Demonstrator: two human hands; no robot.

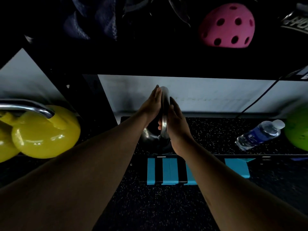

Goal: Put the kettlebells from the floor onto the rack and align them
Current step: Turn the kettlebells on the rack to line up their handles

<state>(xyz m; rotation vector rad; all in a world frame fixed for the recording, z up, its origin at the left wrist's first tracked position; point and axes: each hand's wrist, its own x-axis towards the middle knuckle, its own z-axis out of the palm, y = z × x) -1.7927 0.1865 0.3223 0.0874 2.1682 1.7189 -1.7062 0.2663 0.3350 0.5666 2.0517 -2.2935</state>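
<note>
A dark kettlebell with a shiny steel handle (165, 100) stands on the rack's speckled lower shelf (215, 135), at the centre. My left hand (152, 105) lies flat against the handle's left side, and a finger shows through the loop. My right hand (176, 124) presses flat on the right side, so the handle is clamped between both palms. The bell's body (150, 136) is mostly hidden in shadow under my hands. Two yellow kettlebells (46, 132) sit on the shelf at left, and a green one (298, 129) is at the right edge.
A water bottle (260, 134) lies on the shelf between the dark bell and the green one. A pink perforated ball (228, 25) and dark gear rest on the shelf above. Blue tape strips (170, 170) mark the rack's front edge. A black cable (256, 99) runs down the back wall.
</note>
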